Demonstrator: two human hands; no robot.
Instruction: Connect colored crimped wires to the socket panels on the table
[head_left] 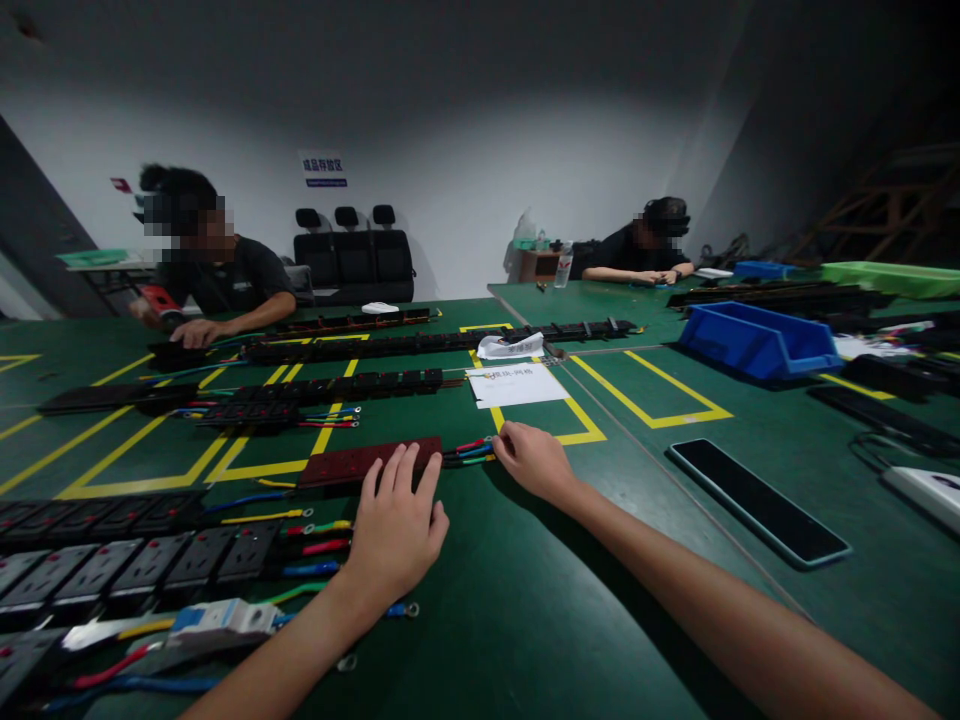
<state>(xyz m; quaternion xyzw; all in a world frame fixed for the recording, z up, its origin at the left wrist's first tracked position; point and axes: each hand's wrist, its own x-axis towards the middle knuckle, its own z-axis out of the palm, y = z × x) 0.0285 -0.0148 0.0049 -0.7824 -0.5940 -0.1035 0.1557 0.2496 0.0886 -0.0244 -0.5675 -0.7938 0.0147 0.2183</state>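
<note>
My left hand (395, 525) lies flat with fingers stretched out, fingertips resting on the right end of a dark red socket strip (352, 463) on the green table (525, 620). My right hand (534, 462) is curled, its fingers pinched at the red, blue and green wires (472, 452) that stick out of the strip's right end. Whether the wires are truly gripped is hard to see.
Black socket strips (135, 565) with coloured wires lie at the left, more strips (360, 385) farther back. A white paper (516, 384), a blue bin (757, 340) and a long black panel (757, 500) sit to the right. Two other people work at the far side.
</note>
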